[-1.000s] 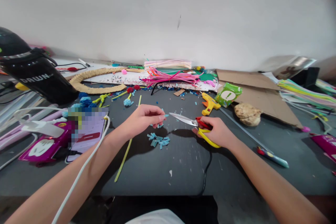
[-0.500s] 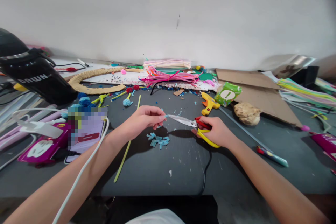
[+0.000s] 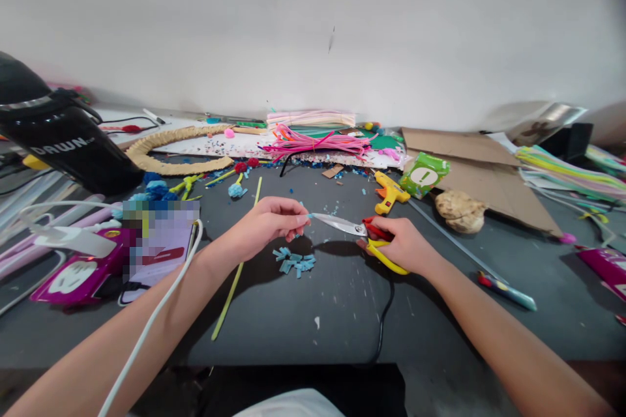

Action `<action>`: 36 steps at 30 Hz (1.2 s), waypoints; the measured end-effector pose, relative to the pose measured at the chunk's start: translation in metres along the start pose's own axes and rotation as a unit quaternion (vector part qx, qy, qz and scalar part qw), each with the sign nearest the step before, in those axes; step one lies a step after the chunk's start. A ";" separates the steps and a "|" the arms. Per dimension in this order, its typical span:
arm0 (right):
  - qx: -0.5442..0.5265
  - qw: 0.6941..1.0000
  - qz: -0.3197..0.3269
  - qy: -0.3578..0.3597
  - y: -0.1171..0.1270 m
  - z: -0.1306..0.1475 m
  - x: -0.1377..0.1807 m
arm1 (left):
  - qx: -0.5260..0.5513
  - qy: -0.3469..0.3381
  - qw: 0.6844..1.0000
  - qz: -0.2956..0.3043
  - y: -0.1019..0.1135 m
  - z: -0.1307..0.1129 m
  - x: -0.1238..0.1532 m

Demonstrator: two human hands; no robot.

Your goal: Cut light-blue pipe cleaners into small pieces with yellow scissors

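Note:
My left hand (image 3: 274, 223), fingers pinched together, holds a small light-blue strip (image 3: 310, 215) whose tip pokes out past the fingertips. Against that tip lie the points of the scissors (image 3: 340, 224); their blades look closed or nearly so. Wrapped round the red and yellow handles is my right hand (image 3: 403, 244). A loose pile of cut light-blue pieces (image 3: 297, 264) rests on the dark table just below my left fingers. Passing under my left wrist is a thin yellow-green stem (image 3: 229, 300). Most of the strip is hidden by my fingers.
A yellow glue gun (image 3: 388, 192) and green packet (image 3: 424, 174) lie beyond my right hand. Pink pipe cleaners (image 3: 317, 143) and a wrapped beige ring (image 3: 147, 159) are at the back. A black bottle (image 3: 73, 143) stands left; a white cable (image 3: 156, 319) crosses my left forearm.
Almost nothing differs. Both hands, the strip and the scissors keep their places; the view has shifted very slightly.

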State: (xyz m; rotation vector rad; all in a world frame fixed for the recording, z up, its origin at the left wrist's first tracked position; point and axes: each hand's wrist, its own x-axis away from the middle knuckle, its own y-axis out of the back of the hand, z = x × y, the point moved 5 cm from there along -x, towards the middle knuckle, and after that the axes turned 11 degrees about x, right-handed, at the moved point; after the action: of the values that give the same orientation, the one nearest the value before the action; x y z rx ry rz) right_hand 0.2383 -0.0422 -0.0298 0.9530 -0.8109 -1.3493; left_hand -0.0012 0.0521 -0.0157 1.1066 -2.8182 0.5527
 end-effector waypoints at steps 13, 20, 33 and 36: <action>-0.002 1.000 -0.009 -0.008 -0.001 0.000 0.001 | 0.024 0.018 1.000 -0.007 0.000 0.002 -0.001; 0.001 1.000 -0.007 -0.009 -0.002 0.000 0.001 | 0.028 0.023 0.999 -0.008 0.001 0.002 0.000; 0.017 1.000 -0.004 0.004 -0.001 -0.001 0.001 | 0.032 0.025 0.999 -0.011 0.000 0.002 -0.001; 0.018 1.000 -0.004 0.006 -0.001 0.000 0.001 | 0.034 0.027 0.999 -0.012 0.000 0.002 -0.001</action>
State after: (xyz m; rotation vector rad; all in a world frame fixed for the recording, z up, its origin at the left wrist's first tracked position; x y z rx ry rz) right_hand 0.2381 -0.0430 -0.0310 0.9915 -0.8260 -1.3389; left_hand -0.0009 0.0521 -0.0179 1.1172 -2.7559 0.6701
